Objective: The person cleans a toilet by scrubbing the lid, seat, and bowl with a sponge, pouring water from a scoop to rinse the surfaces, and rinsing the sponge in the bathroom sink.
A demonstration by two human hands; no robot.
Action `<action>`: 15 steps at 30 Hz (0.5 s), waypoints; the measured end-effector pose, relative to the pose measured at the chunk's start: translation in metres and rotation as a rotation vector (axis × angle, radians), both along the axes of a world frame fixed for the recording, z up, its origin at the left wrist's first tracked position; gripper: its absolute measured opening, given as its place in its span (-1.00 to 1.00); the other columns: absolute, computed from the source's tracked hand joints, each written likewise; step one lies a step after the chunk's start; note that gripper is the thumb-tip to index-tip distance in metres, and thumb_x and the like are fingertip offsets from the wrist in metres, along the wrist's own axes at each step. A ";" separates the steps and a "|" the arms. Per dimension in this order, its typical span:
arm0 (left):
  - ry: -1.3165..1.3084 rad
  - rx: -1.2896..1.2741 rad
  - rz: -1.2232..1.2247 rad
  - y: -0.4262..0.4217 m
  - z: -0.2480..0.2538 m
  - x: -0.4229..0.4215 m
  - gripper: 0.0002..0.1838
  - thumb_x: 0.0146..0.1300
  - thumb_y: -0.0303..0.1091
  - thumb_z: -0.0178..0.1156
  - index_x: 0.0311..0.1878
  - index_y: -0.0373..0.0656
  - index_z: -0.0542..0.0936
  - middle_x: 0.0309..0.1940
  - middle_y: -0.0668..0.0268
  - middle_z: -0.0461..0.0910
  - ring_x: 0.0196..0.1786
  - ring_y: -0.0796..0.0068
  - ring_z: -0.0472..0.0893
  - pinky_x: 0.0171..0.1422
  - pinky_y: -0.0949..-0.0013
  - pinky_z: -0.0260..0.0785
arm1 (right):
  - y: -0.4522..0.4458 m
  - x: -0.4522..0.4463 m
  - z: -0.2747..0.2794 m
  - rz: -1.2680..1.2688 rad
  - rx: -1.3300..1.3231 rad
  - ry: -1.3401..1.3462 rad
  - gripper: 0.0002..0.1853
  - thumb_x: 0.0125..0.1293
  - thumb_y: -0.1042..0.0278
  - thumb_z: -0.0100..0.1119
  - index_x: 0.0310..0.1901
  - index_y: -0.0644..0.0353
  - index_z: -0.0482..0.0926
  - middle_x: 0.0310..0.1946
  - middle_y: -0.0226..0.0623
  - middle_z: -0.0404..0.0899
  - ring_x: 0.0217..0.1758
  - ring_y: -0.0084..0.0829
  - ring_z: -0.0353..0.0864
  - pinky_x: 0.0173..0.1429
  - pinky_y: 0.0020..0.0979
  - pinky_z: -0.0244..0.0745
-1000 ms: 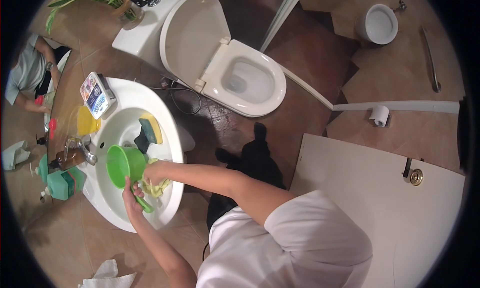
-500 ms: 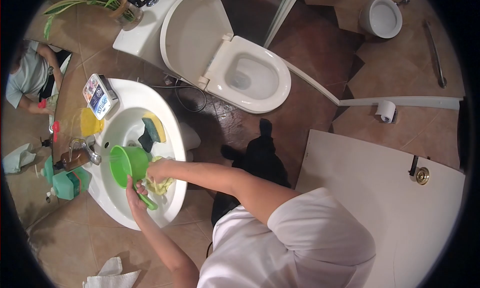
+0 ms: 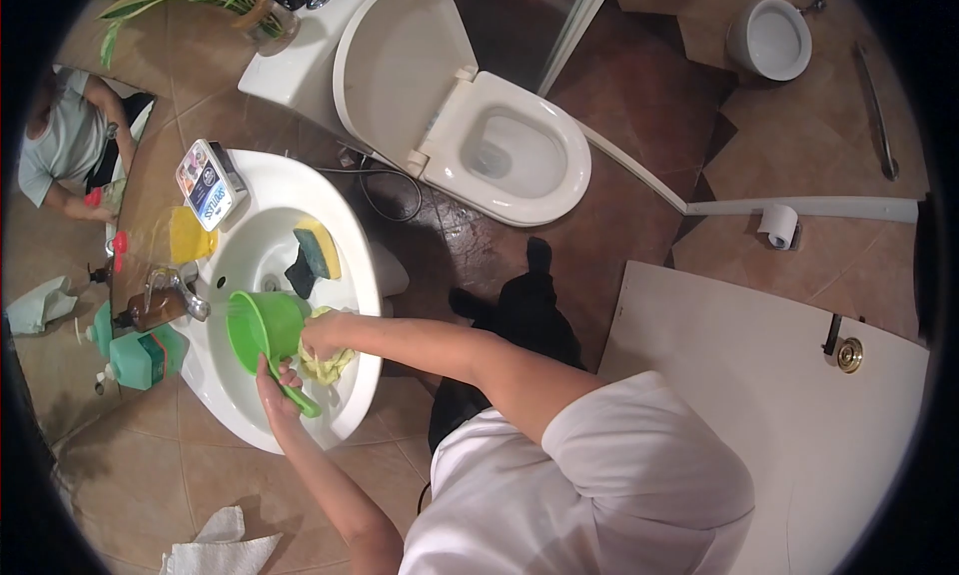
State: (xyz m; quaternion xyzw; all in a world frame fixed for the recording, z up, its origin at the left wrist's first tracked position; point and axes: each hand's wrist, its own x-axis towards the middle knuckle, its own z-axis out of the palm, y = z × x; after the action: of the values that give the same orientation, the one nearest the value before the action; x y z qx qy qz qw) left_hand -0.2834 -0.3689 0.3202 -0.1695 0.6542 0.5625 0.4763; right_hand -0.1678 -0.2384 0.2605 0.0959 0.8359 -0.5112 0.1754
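My left hand (image 3: pixel 276 383) is closed around the handle of a green dipper (image 3: pixel 268 325) in the white sink (image 3: pixel 358 265). The dipper is tilted, its mouth toward the chrome faucet (image 3: pixel 190 293), and a faint streak like water shows at its rim. My right hand (image 3: pixel 325 333) is closed on a crumpled yellow-green cloth (image 3: pixel 328 363) right beside the dipper, against the sink's near side. Some of the fingers are hidden by the cloth and hand. A yellow and green sponge (image 3: pixel 318 249) lies in the basin, with a dark cloth-like piece (image 3: pixel 299 275) next to it.
On the sink's back rim stand a white labelled box (image 3: pixel 206 187), a yellow pack (image 3: pixel 190 237), a brown bottle (image 3: pixel 153 313) and a green bottle (image 3: pixel 145 358). A toilet (image 3: pixel 574 165) with raised lid is beyond the sink. A white door (image 3: pixel 739 375) is at right.
The whole view has shifted slightly to the right. Both hands keep their hold, and the dipper and cloth stay nearly in place within the sink.
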 end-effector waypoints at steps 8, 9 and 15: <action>-0.015 -0.009 0.014 0.002 0.002 0.001 -0.70 0.36 -0.10 -0.05 -0.19 -0.19 0.38 -0.59 0.38 0.37 -0.72 0.74 0.19 -0.71 0.65 0.01 | 0.002 0.001 0.002 0.005 0.010 0.017 -0.69 -0.02 0.25 0.20 -0.17 -0.17 0.67 -0.03 -0.23 0.49 -0.01 -0.25 0.55 0.01 -0.27 0.49; -0.008 -0.010 0.003 0.002 0.003 0.002 -0.70 0.36 -0.10 -0.06 -0.19 -0.19 0.37 -0.59 0.39 0.37 -0.72 0.74 0.19 -0.71 0.65 0.00 | 0.003 0.002 0.004 0.014 0.001 0.011 -0.69 -0.03 0.25 0.21 -0.17 -0.17 0.67 -0.03 -0.22 0.49 -0.01 -0.25 0.55 0.01 -0.27 0.49; -0.015 -0.013 0.004 0.003 0.004 0.002 -0.70 0.37 -0.10 -0.07 -0.19 -0.18 0.37 -0.60 0.40 0.34 -0.72 0.73 0.17 -0.70 0.64 0.00 | 0.002 0.003 0.003 0.002 0.000 0.039 -0.70 -0.05 0.22 0.25 -0.18 -0.16 0.67 -0.05 -0.23 0.49 -0.02 -0.24 0.55 0.00 -0.26 0.48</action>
State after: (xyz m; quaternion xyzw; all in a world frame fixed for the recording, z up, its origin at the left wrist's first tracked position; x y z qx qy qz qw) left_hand -0.2819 -0.3656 0.3238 -0.1781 0.6540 0.5577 0.4791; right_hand -0.1648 -0.2360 0.2633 0.0848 0.8394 -0.5127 0.1594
